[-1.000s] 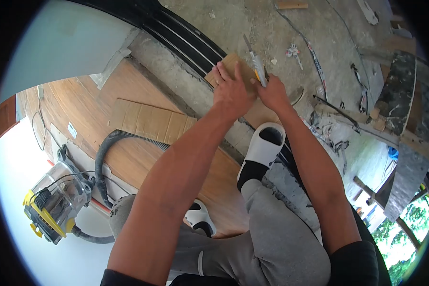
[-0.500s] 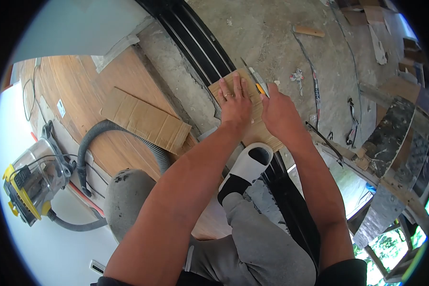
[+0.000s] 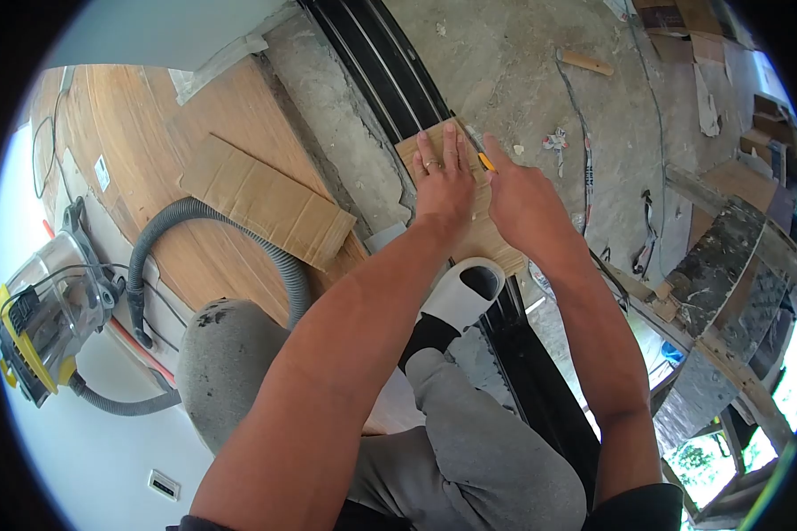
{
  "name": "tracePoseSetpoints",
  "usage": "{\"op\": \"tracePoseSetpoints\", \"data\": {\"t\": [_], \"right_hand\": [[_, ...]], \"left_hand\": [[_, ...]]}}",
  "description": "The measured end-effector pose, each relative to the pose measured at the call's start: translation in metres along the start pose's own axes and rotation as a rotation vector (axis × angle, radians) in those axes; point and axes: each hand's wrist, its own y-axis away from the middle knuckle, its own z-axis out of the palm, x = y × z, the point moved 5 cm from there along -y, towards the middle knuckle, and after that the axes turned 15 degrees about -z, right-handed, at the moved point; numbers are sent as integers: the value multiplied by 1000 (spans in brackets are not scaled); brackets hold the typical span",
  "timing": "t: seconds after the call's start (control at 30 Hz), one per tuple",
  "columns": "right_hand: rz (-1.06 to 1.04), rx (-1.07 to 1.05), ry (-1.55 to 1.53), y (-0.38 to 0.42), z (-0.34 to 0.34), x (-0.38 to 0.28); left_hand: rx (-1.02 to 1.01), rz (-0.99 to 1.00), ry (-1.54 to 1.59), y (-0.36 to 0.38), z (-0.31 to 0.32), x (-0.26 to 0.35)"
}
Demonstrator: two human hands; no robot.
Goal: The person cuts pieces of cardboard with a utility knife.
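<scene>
A wood-grain plank (image 3: 485,239) lies over a black metal track (image 3: 385,66) on the floor. My left hand (image 3: 444,181) presses flat on its far part, fingers stretched out and a ring on one of them. My right hand (image 3: 524,205), at the plank's right edge, is closed around a utility knife (image 3: 486,162); the orange part shows, and most of the handle is hidden by the fingers. The blade side points away from me along that edge. My foot in a white slipper (image 3: 456,301) is at the near end of the plank.
On the left, cardboard (image 3: 270,202) lies on wood flooring (image 3: 142,168) beside a grey hose (image 3: 164,221) and a yellow-and-black vacuum (image 3: 44,319). A wooden stick (image 3: 586,62) and cables are on the concrete (image 3: 514,53). A stained wooden stand (image 3: 722,257) rises at the right.
My right hand and the knife have shifted slightly along the plank's edge, and less of the knife shows now. My left hand remains pressed on the plank. The camera view has shifted a little.
</scene>
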Motion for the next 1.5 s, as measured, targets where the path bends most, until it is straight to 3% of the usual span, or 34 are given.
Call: {"op": "tracePoseSetpoints", "data": {"t": [1.07, 1.3, 1.5], "right_hand": [[115, -24, 143, -21, 23, -17], [138, -63, 126, -9, 24, -17], [85, -62, 172, -16, 21, -14]], "left_hand": [[14, 20, 133, 2, -1, -3], [18, -11, -11, -3, 7, -1], [45, 7, 162, 1, 0, -3]]}}
